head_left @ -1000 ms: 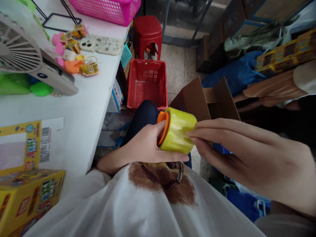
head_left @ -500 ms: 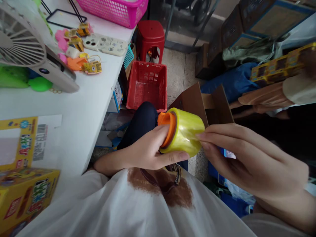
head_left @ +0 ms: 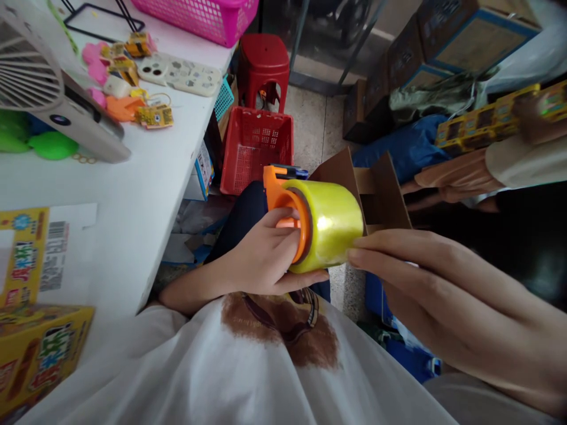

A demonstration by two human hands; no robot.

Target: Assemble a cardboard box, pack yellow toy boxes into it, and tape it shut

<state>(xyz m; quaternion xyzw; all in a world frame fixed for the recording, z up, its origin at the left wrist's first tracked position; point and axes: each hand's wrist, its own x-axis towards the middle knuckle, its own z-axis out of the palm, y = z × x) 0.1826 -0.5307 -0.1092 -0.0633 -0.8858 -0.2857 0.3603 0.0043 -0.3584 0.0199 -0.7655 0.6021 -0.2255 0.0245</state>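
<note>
A wide roll of yellow packing tape [head_left: 332, 227] sits on an orange tape dispenser [head_left: 277, 189] in front of my body. My left hand [head_left: 261, 254] grips it, fingers inside the orange ring and thumb along the underside of the roll. The fingertips of my right hand [head_left: 443, 283] are pressed together against the lower right side of the roll. Its thumb is mostly hidden, and I cannot tell whether a tape end is between the fingers. At the dispenser's far end a dark blade or roller part shows.
On the left, a white table [head_left: 146, 177] bears a fan [head_left: 84, 118], a phone [head_left: 181, 74], small toys and yellow boxes [head_left: 48, 354]. A red basket [head_left: 257, 153], a red stool [head_left: 264, 59] and an open carton [head_left: 381, 183] stand ahead. Another person's arm [head_left: 469, 171] reaches in from the right.
The dispenser has turned, so its orange frame and dark end part now show beyond the roll. My right fingertips have slid slightly down and left along the tape.
</note>
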